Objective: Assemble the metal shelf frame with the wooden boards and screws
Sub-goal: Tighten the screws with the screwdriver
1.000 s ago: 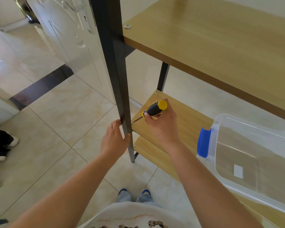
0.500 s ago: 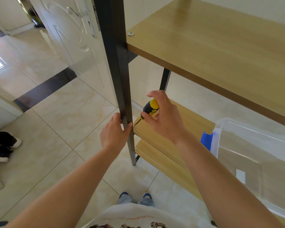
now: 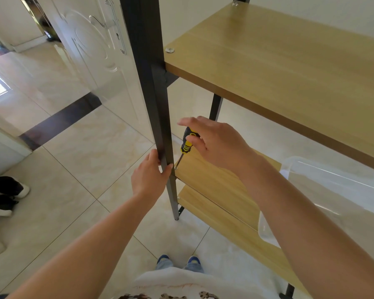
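- The left hand [image 3: 151,176] grips the black metal upright post [image 3: 153,87] of the shelf frame; the fingers curl around the left side of the post and the thumb presses on its right edge, low on the post.
- The right hand [image 3: 216,143] holds the black and yellow screwdriver [image 3: 187,143] by the handle. The thumb and the middle fingers pinch the handle, while the index finger is stretched out straight above it, apart from the others.
- The thin metal shaft of the screwdriver points down and to the left, and its tip is at a small silver screw [image 3: 175,168] in the corner of the middle wooden board [image 3: 216,182], just beside the post.
- The top light-brown wooden board [image 3: 279,61] is mounted on the frame, with a round silver screw head [image 3: 170,50] in its near corner, next to the post.
- The lowest wooden board [image 3: 216,219] sits under the middle one, near the foot of the post.
- A clear plastic storage box [image 3: 333,190] stands on the right, on the lower boards; which board carries it I cannot tell.
- The frame stands on a glossy beige tiled floor [image 3: 73,169]. Black and white shoes [image 3: 4,195] lie at the left edge, well apart from the shelf.
- A white panelled door [image 3: 95,44] is behind the post.
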